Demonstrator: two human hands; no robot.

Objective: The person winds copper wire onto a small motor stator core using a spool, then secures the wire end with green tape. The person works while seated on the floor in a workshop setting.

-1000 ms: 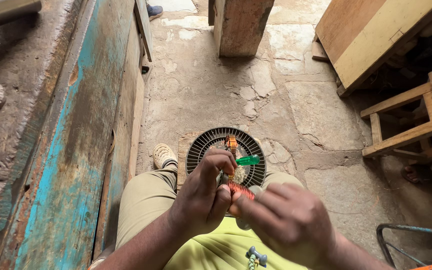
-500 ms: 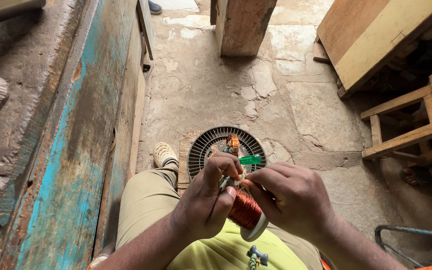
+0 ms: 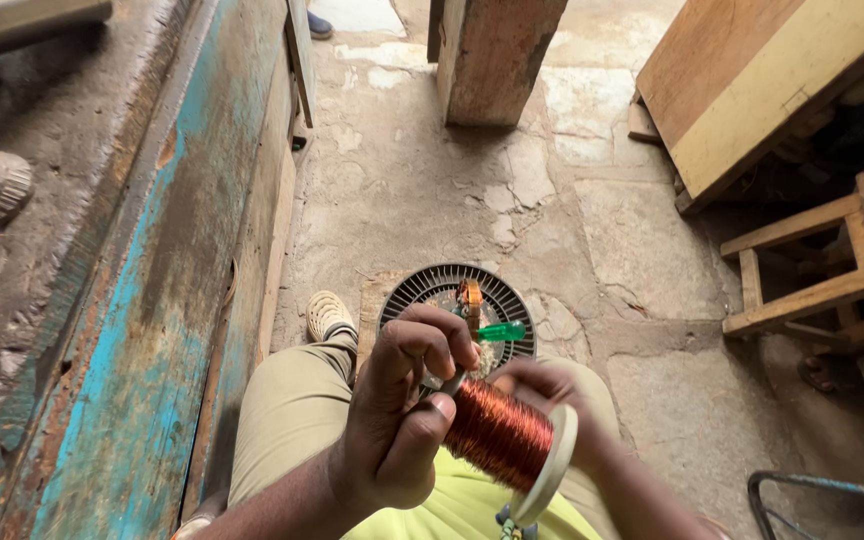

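Far left, we see worn plank with peeling turquoise paint (image 3: 142, 300). Our left hand (image 3: 402, 420), fingers curled, thumb pressing spool of copper-coloured wire with white flange (image 3: 507, 435) over lap. Our right hand (image 3: 562, 395) grips spool behind. Beyond, round black slotted metal core (image 3: 407, 295) on cracked concrete floor (image 3: 612, 240), green-handled tool (image 3: 500, 331) lying on it.

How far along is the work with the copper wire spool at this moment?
Looks done: the copper wire spool is fully wound, and the round black grille on the floor already holds a green-handled tool. In hand: the left hand pinches at the spool's near end while the right hand supports it. Left: no wire visibly runs to the grille.
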